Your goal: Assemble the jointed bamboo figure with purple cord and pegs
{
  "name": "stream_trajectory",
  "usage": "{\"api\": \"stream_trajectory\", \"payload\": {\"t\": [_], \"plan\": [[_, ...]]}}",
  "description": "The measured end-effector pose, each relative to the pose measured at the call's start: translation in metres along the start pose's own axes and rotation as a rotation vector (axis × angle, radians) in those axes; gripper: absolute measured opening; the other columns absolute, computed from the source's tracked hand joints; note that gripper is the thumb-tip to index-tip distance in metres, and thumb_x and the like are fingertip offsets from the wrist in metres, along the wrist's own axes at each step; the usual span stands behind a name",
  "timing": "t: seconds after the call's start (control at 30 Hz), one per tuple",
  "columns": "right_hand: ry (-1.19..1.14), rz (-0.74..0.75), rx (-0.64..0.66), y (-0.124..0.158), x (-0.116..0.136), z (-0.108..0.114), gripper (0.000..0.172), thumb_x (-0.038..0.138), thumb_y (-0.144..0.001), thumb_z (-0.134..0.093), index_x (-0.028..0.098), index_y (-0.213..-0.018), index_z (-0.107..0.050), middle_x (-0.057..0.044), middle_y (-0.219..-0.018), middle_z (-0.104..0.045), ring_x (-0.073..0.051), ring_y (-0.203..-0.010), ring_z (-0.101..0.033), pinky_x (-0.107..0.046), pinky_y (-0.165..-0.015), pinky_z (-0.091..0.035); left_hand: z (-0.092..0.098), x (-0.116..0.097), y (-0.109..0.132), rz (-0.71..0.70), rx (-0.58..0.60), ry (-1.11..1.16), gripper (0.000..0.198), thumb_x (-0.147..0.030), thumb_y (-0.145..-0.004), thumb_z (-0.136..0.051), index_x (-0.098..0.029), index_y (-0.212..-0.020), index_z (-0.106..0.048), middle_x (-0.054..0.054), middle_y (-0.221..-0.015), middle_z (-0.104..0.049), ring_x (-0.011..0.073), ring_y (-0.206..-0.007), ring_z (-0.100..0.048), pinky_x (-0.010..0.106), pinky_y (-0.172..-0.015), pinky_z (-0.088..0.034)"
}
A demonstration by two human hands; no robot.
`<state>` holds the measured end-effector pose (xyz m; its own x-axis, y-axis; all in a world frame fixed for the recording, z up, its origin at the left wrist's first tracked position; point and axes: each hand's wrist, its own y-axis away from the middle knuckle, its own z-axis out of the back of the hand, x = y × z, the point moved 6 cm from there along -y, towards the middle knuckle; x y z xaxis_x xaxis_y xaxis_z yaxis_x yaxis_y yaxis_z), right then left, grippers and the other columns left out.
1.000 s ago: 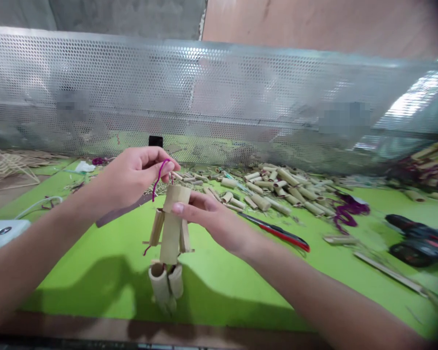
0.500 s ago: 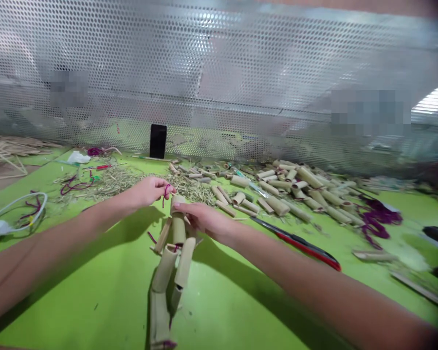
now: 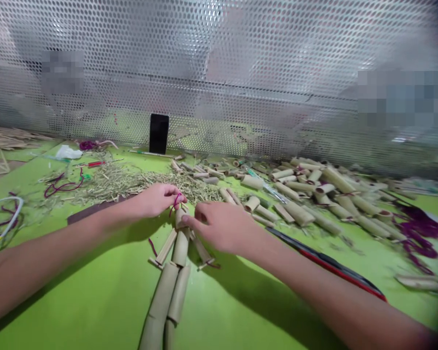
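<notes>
A green table (image 3: 95, 301) holds bamboo tubes (image 3: 299, 194) and apparently dried grass (image 3: 113, 182).

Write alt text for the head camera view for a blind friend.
Two bare hands work at a jointed bamboo figure on a green table: the left hand pinches its magenta cord, the right hand touches its top. Cut bamboo tubes and dry grass lie beyond.

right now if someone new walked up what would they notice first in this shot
A jointed bamboo-tube figure stretches down the green table, its top end between the person's left hand and right hand, a purple cord looped there. To the right sprawls a heap of cut bamboo tubes, and a perforated metal sheet fills the background.
</notes>
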<state>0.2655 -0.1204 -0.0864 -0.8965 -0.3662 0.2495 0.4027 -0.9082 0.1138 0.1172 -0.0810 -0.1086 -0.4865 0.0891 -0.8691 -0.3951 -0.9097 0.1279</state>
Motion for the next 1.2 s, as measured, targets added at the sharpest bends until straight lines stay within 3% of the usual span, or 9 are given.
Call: {"api": "stream_trajectory", "payload": {"t": [0.1,0.2,0.33,0.47,0.6,0.77,0.97,1.2], "plan": [[-0.112,0.022,-0.120,-0.008,-0.011,0.010,0.042,0.058,-0.100,-0.048,0.020,-0.093,-0.065,-0.007,-0.082,-0.071,-0.020,-0.064,-0.058,-0.032,-0.056,-0.034,-0.005,0.001,-0.001,-0.015,0.017,0.031,0.024,-0.036,-0.094,-0.059,-0.018,-0.080,-0.066,0.001,-0.071,-0.063,0.0145,-0.058,-0.050,0.027,-0.056,-0.036],[-0.321,0.075,-0.140,-0.017,-0.019,0.007,0.035,0.053,-0.101,-0.050,0.021,-0.104,-0.066,-0.004,-0.090,-0.073,-0.018,-0.071,-0.061,-0.030,-0.061,-0.038,-0.010,0.001,-0.001,-0.045,0.018,0.067,0.026,-0.042,-0.090,-0.063,-0.018,-0.080,-0.066,0.002,-0.072,-0.062,0.0150,-0.060,-0.051,0.027,-0.057,-0.037],[-0.478,0.092,-0.098,-0.024,-0.018,-0.008,0.033,0.051,-0.101,-0.053,0.021,-0.095,-0.067,-0.003,-0.086,-0.072,-0.018,-0.070,-0.059,-0.031,-0.061,-0.038,-0.017,0.004,0.000,-0.091,-0.010,0.149,0.025,-0.042,-0.090,-0.060,-0.018,-0.086,-0.066,0.003,-0.081,-0.067,0.0172,-0.071,-0.058,0.029,-0.066,-0.045],[-0.635,0.131,-0.150,-0.027,-0.018,-0.015,0.028,0.043,-0.098,-0.059,0.020,-0.088,-0.070,-0.005,-0.086,-0.072,-0.020,-0.079,-0.061,-0.033,-0.067,-0.041,-0.018,0.006,0.003,-0.140,-0.092,0.189,0.021,-0.035,-0.091,-0.057,-0.017,-0.089,-0.067,0.005,-0.086,-0.070,0.0190,-0.080,-0.061,0.030,-0.075,-0.048],[-0.944,0.139,-0.050,-0.032,-0.022,-0.029,0.030,0.046,-0.094,-0.064,0.019,-0.100,-0.074,-0.006,-0.092,-0.073,-0.020,-0.079,-0.062,-0.034,-0.070,-0.045,-0.017,0.008,0.005,-0.152,-0.137,0.205,0.024,-0.038,-0.095,-0.053,-0.018,-0.091,-0.066,0.003,-0.081,-0.067,0.0176,-0.075,-0.059,0.029,-0.069,-0.047],[-1.159,0.130,-0.005,-0.033,-0.022,-0.037,0.029,0.044,-0.084,-0.075,0.018,-0.097,-0.076,-0.006,-0.093,-0.075,-0.020,-0.083,-0.065,-0.035,-0.077,-0.049,-0.016,0.004,0.009,-0.226,-0.158,0.124,0.025,-0.037,-0.097,-0.051,-0.019,-0.090,-0.065,0.001,-0.076,-0.066,0.0162,-0.071,-0.057,0.028,-0.067,-0.045],[-1.095,0.135,-0.118,-0.030,-0.022,-0.031,0.019,0.037,-0.086,-0.072,0.019,-0.090,-0.076,-0.004,-0.087,-0.073,-0.019,-0.081,-0.063,-0.034,-0.074,-0.049,-0.013,0.001,0.012,-0.267,-0.167,0.040,0.027,-0.038,-0.099,-0.050,-0.019,-0.099,-0.070,0.001,-0.083,-0.070,0.0175,-0.076,-0.062,0.028,-0.070,-0.046],[-0.938,0.109,-0.210,-0.029,-0.028,-0.026,0.013,0.032,-0.083,-0.074,0.019,-0.083,-0.075,-0.003,-0.083,-0.068,-0.018,-0.077,-0.059,-0.033,-0.071,-0.045,0.000,-0.004,0.016,-0.348,-0.266,-0.057,0.027,-0.035,-0.097,-0.054,-0.021,-0.090,-0.076,0.005,-0.096,-0.072,0.0204,-0.092,-0.066,0.031,-0.084,-0.050]]}}
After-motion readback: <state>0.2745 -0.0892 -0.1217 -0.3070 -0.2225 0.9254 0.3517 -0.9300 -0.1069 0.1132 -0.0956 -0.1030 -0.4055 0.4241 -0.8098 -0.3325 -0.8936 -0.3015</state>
